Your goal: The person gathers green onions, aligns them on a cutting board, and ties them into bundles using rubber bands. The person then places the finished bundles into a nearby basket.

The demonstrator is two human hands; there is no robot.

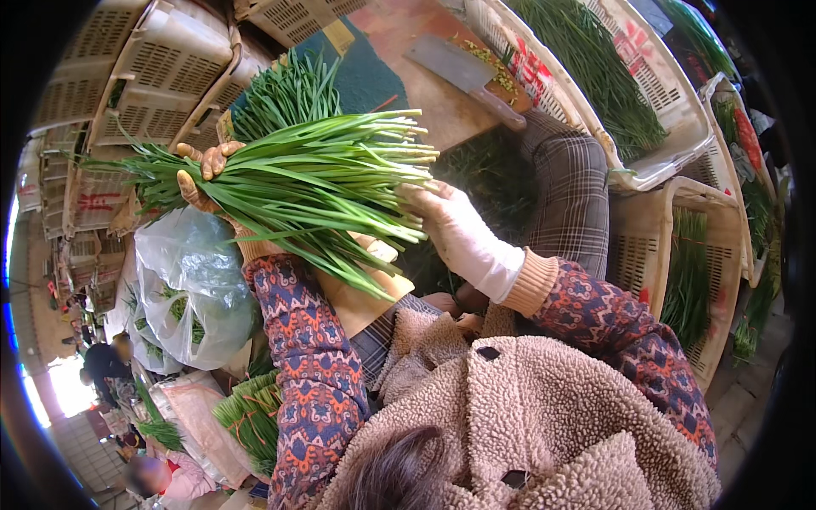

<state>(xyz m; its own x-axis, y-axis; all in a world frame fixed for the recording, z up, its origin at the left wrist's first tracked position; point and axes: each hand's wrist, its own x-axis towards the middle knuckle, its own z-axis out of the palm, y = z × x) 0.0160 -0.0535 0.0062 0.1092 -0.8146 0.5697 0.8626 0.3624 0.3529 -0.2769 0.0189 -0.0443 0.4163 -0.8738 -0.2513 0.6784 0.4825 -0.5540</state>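
A thick loose bunch of green chives (319, 178) lies across my left hand (207, 169), which wears a stained glove and curls its fingers over the leafy part. The pale cut ends fan out toward the right. My right hand (452, 223), in a white glove, is at those ends, its fingertips touching the lower stalks; whether it pinches any is hard to see. Beyond the bunch, another heap of chives (290, 95) rests on a dark green sheet (370, 70). A cleaver (452, 64) lies flat on the board (424, 102) at upper right.
Plastic crates of chives (701, 146) line the right side. Stacked crates (166, 57) stand at upper left. A clear plastic bag (191, 287) sits by my left forearm, near tied chive bundles (252, 414). Loose leaves (491, 172) cover the ground below the board. Two people are at lower left.
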